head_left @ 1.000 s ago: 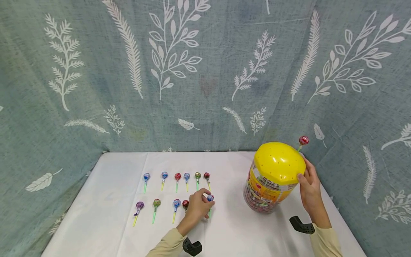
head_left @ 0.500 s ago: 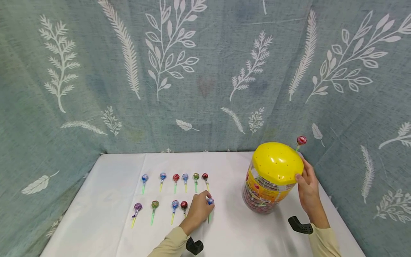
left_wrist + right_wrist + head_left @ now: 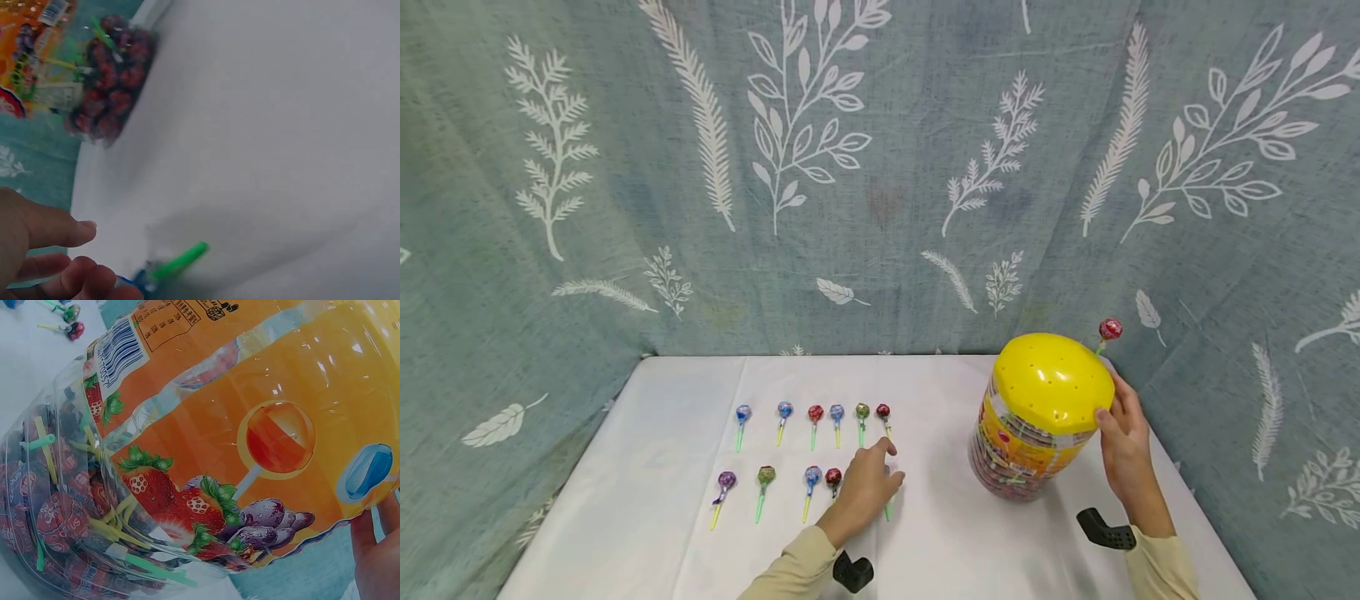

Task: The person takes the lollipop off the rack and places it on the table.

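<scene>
My left hand (image 3: 863, 487) is over the right end of the nearer lollipop row, thumb and fingers apart. Just beyond its fingertips, a blue-wrapped lollipop with a green stick (image 3: 181, 261) lies on the white table; the hand hides most of its head in the head view. My right hand (image 3: 1126, 446) grips the side of a large clear jar of lollipops (image 3: 1026, 446) by its yellow lid (image 3: 1052, 383). The jar leans to the right. A red lollipop (image 3: 1110, 329) stands up behind the lid near those fingers; what holds its stick is hidden.
Several lollipops lie in two rows on the white table (image 3: 647, 467), including a purple one (image 3: 726, 481) and a dark red one (image 3: 833, 477) beside my left hand. A green leaf-patterned curtain (image 3: 880, 208) surrounds the table at the back and sides.
My left hand's thumb and fingers have parted and let go of the blue lollipop, which now lies on the table. The right hand and the jar keep their place.
</scene>
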The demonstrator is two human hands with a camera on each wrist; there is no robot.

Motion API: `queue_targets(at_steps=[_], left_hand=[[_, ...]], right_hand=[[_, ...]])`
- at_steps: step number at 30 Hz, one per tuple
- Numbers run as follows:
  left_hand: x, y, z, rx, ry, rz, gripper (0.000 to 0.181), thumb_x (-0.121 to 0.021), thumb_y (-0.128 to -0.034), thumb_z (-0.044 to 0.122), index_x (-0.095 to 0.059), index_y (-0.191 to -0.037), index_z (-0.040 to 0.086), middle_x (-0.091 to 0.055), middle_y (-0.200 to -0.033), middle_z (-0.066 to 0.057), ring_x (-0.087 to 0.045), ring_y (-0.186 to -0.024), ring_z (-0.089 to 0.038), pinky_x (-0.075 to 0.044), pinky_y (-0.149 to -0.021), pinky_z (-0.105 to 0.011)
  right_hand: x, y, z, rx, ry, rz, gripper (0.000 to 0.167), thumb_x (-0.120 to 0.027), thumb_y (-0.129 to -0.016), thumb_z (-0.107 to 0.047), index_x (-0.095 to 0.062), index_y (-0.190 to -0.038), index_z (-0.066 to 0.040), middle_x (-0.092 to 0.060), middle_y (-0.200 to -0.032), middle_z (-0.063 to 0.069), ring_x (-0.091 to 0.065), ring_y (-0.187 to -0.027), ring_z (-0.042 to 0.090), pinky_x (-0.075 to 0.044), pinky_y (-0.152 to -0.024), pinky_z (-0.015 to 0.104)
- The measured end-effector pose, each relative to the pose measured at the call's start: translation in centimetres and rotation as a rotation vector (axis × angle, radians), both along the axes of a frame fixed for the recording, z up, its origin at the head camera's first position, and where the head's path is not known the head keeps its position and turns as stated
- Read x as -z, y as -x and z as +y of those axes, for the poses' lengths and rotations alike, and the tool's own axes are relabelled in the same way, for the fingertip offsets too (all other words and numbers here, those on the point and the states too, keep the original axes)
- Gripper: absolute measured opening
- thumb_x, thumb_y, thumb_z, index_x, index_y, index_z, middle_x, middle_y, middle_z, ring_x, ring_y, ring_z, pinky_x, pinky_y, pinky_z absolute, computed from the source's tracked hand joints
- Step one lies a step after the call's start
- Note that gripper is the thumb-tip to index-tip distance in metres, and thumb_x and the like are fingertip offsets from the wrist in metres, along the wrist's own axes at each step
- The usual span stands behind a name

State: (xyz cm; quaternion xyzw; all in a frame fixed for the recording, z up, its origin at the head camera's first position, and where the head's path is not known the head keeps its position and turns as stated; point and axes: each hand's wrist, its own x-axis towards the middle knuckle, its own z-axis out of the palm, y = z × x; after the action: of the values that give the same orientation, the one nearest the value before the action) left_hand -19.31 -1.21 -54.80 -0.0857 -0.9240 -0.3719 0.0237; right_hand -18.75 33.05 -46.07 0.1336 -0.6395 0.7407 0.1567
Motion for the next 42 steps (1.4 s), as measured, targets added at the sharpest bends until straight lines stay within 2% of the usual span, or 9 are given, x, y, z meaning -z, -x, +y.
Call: queue_targets(at_steps=[3, 8, 14, 20, 29, 33, 38, 42], left_hand=[[-1.5, 0.3, 0.1, 0.023, -0.030, 0.022, 0.027, -0.073, -0.0774, 0.010, -0.062, -0.101, 0.004, -0.047, -0.054, 0.004, -0.041, -0.045, -0.006, -0.035, -0.041, -0.023], [-4.9, 1.0, 0.7, 0.076, -0.128, 0.029, 0.023, -0.071, -0.0801, 0.011, -0.063, -0.101, 0.005, -0.051, -0.059, 0.005, -0.043, -0.046, -0.006, -0.037, -0.041, -0.023], [-8.7, 2.5, 1.7, 0.148, -0.261, 0.096, 0.016, -0.070, -0.0806, 0.007, -0.066, -0.096, 0.007, -0.056, -0.063, 0.001, -0.049, -0.047, -0.008, -0.042, -0.044, -0.023], [-11.5, 3.8, 3.1, 0.194, -0.376, 0.060, 0.015, -0.067, -0.0844, 0.008, -0.066, -0.099, 0.009, -0.058, -0.070, -0.002, -0.055, -0.048, -0.012, -0.049, -0.044, -0.027], [-15.2, 5.3, 5.5, 0.305, -0.396, 0.110, 0.015, -0.065, -0.0876, 0.012, -0.065, -0.103, 0.012, -0.061, -0.077, -0.001, -0.058, -0.060, -0.015, -0.051, -0.053, -0.026], [-16.9, 5.9, 6.5, 0.329, -0.382, 0.138, 0.015, -0.064, -0.0880, 0.014, -0.065, -0.103, 0.013, -0.062, -0.079, 0.000, -0.058, -0.067, -0.014, -0.050, -0.058, -0.025], [-18.8, 6.4, 7.7, 0.354, -0.369, 0.151, 0.017, -0.064, -0.0878, 0.016, -0.064, -0.104, 0.013, -0.062, -0.082, 0.000, -0.058, -0.071, -0.013, -0.049, -0.063, -0.025], [-19.7, 6.9, 9.0, 0.362, -0.392, 0.167, 0.017, -0.066, -0.0867, 0.015, -0.064, -0.103, 0.013, -0.063, -0.083, 0.001, -0.058, -0.073, -0.012, -0.049, -0.067, -0.023]], right_hand=[[0.0, -0.1, -0.1, 0.007, 0.002, -0.003, 0.054, -0.044, -0.097, -0.002, -0.026, -0.147, -0.010, -0.039, -0.143, 0.005, -0.045, -0.121, 0.014, -0.037, -0.099, 0.016], [-0.1, 0.0, -0.2, 0.010, -0.012, -0.002, 0.054, -0.044, -0.096, -0.002, -0.026, -0.146, -0.009, -0.041, -0.141, 0.004, -0.046, -0.119, 0.014, -0.037, -0.099, 0.016], [-0.3, 0.1, -0.2, 0.015, -0.040, -0.010, 0.054, -0.045, -0.096, -0.002, -0.026, -0.146, -0.010, -0.041, -0.141, 0.004, -0.046, -0.119, 0.013, -0.037, -0.098, 0.015], [-0.6, 0.3, 0.1, -0.013, -0.078, 0.001, 0.054, -0.043, -0.096, 0.001, -0.025, -0.146, -0.008, -0.041, -0.140, 0.002, -0.045, -0.119, 0.013, -0.037, -0.098, 0.015], [-1.3, 0.4, 1.1, -0.006, -0.185, -0.021, 0.055, -0.047, -0.095, 0.002, -0.027, -0.145, -0.006, -0.043, -0.138, -0.001, -0.046, -0.119, 0.010, -0.038, -0.095, 0.014], [-1.7, 0.3, 1.4, -0.001, -0.233, -0.040, 0.057, -0.047, -0.094, 0.002, -0.026, -0.147, -0.007, -0.041, -0.140, 0.001, -0.044, -0.122, 0.011, -0.039, -0.095, 0.014], [-2.8, 0.3, 1.5, 0.003, -0.329, -0.077, 0.057, -0.048, -0.097, -0.005, -0.023, -0.149, -0.007, -0.034, -0.145, 0.009, -0.041, -0.123, 0.007, -0.039, -0.092, 0.012], [-3.6, 0.5, 1.2, 0.030, -0.431, -0.118, 0.061, -0.052, -0.097, -0.013, -0.021, -0.149, -0.006, -0.030, -0.147, 0.019, -0.042, -0.119, 0.003, -0.039, -0.089, 0.010]])
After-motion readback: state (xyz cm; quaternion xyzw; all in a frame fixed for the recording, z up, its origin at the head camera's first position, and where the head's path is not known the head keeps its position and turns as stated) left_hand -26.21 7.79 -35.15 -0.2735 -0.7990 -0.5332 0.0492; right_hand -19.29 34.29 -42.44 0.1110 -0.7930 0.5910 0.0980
